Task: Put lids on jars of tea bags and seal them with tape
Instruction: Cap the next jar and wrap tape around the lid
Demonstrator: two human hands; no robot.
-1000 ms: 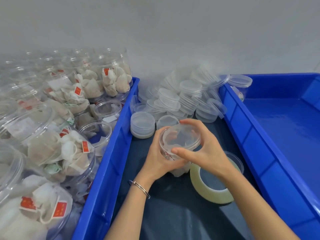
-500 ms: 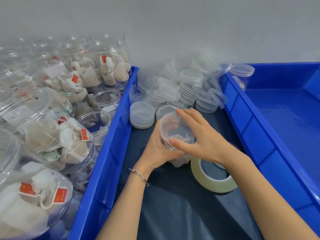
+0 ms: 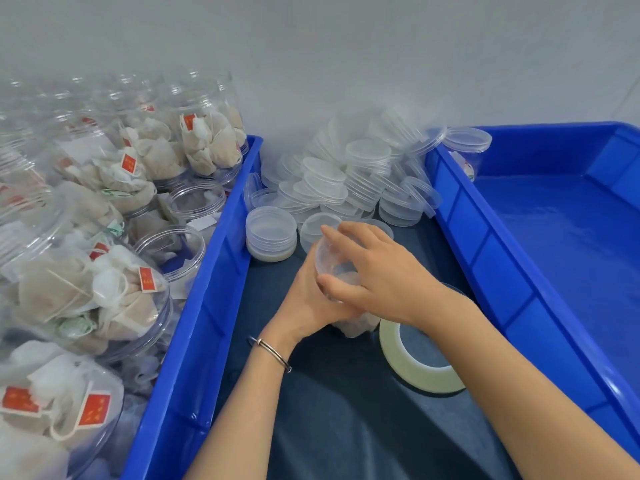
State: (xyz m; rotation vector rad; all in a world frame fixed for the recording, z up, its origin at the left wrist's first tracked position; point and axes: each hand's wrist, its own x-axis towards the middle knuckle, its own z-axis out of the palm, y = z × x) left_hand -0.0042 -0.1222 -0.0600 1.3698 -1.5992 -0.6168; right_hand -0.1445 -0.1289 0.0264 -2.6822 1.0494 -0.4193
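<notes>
Jar: a clear plastic jar (image 3: 341,292) of tea bags stands on the dark cloth (image 3: 346,427) between the two blue trays, near the middle of the cloth.
Lid: a clear lid (image 3: 330,261) sits on the jar's mouth; whether it is fully seated is hard to tell through the fingers.
Left hand: the left hand (image 3: 304,303) wraps the jar's side from the left, fingers curled round it; a thin bracelet (image 3: 272,353) is on the wrist.
Right hand: the right hand (image 3: 377,275) grips the lid from above, thumb on the near rim, fingers curved over the far rim.
Tape: a roll of clear tape (image 3: 415,362) lies flat on the cloth just right of the jar, partly under the right forearm.
Spare lids: a pile of lids (image 3: 349,181) fills the far edge of the cloth by the wall.
Left tray: the left blue tray (image 3: 207,306) holds many jars of tea bags (image 3: 90,296), some tipped over.
Right tray: the right blue tray (image 3: 554,254) has a lidded jar (image 3: 467,147) in its far left corner.
</notes>
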